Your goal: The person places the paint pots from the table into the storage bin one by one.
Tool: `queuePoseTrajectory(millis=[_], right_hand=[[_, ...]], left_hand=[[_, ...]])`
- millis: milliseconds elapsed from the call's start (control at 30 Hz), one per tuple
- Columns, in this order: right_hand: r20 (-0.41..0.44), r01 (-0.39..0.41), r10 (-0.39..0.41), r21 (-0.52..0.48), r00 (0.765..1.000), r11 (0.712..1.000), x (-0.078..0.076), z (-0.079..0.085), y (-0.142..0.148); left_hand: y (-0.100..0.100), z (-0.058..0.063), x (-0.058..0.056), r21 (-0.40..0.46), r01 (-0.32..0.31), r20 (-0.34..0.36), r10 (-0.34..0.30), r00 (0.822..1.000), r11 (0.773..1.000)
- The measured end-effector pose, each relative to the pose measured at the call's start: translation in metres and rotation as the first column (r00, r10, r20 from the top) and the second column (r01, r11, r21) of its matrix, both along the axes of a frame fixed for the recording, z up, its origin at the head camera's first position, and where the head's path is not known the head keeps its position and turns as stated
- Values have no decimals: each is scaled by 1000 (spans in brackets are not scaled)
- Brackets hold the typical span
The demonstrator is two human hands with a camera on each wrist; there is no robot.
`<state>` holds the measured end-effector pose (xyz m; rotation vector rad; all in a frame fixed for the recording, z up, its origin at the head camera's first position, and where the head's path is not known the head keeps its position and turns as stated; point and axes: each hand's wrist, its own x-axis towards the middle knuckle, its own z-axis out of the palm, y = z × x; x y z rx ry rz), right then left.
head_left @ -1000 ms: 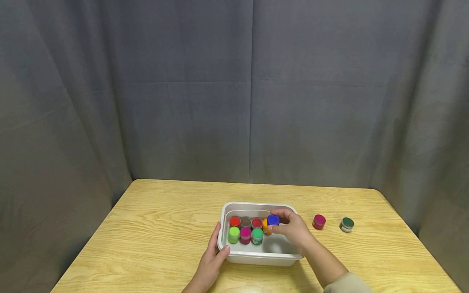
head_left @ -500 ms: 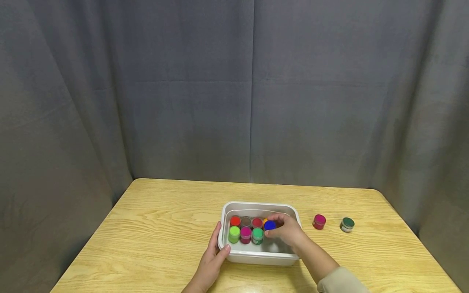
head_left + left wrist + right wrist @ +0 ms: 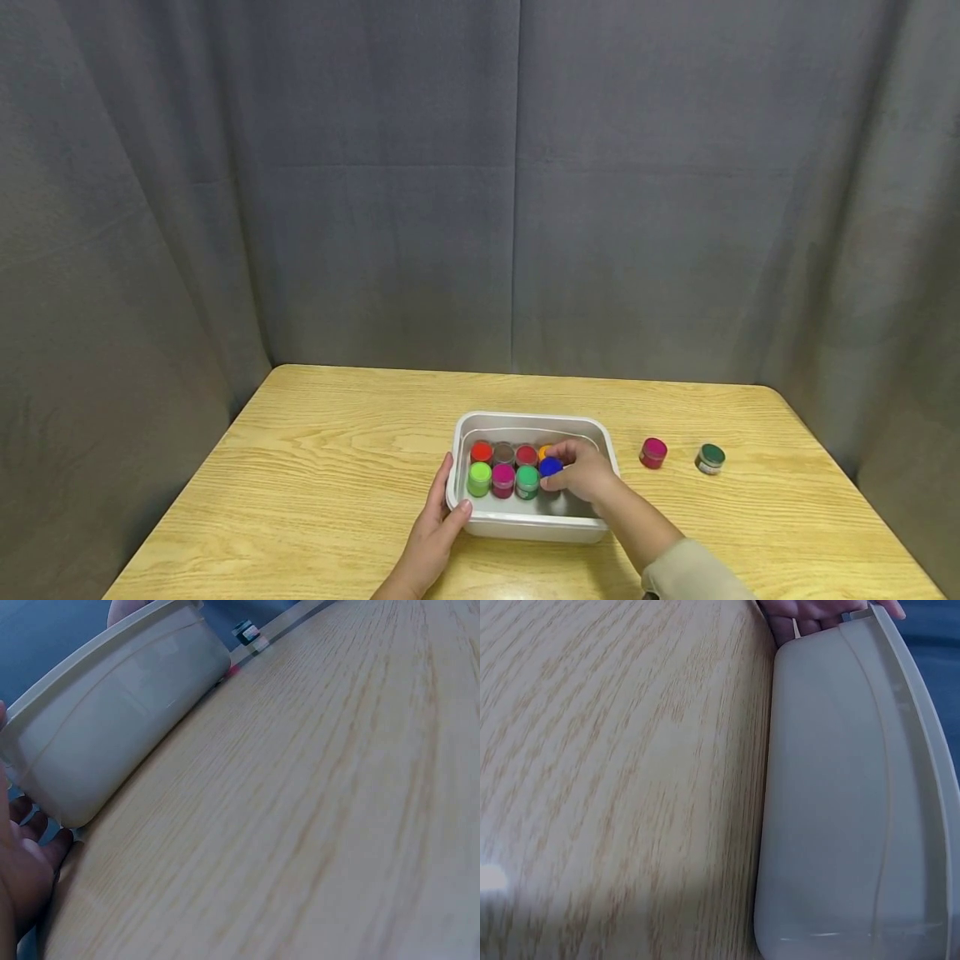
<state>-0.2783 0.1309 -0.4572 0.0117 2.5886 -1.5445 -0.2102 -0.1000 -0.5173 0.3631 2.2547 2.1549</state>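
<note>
In the head view, a white plastic tub [image 3: 536, 530] stands on the wooden table. My left hand [image 3: 427, 537] holds its left end, thumb at the front rim and fingers along the side. Reaching into the tub, my right hand [image 3: 587, 477] pinches a small blue-topped jar [image 3: 551, 467] between thumb and fingers. That jar is beside a green jar [image 3: 527, 482], in front of a partly hidden orange jar [image 3: 545, 451]. Also in the front row are a lime jar [image 3: 479, 479] and a magenta jar [image 3: 503, 481]. Red [image 3: 482, 452], brown [image 3: 503, 454] and crimson [image 3: 527, 456] jars stand behind.
Right of the tub, a magenta-topped jar [image 3: 653, 452] and a dark green jar [image 3: 709, 458] stand on the table [image 3: 337, 467]. A grey curtain [image 3: 390, 208] hangs behind the table and along both sides.
My right hand has brought the blue jar left, forward and down, from over the orange jar to the front row beside the green one. The left hand has stayed on the tub.
</note>
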Motion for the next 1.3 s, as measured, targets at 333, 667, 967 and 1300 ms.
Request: queuePoseTrajectory(millis=[333,667,967,1300], right_hand=[[18,11,-12,43,1000,999,2,2,-1],[32,14,-15,44,999,999,1,0,0],[-1,25,-25,-17,1000,1000,1,3,-1],[-25,17,-19,-97,1000,995,9,26,10]], left_hand=[[0,1,0,-14,3,8,-2,1000,1000],[0,1,0,2,11,9,-11,1000,1000],[0,0,1,-16,-8,10,8,1000,1000],[0,0,0,-39,-12,14,13,1000,999]])
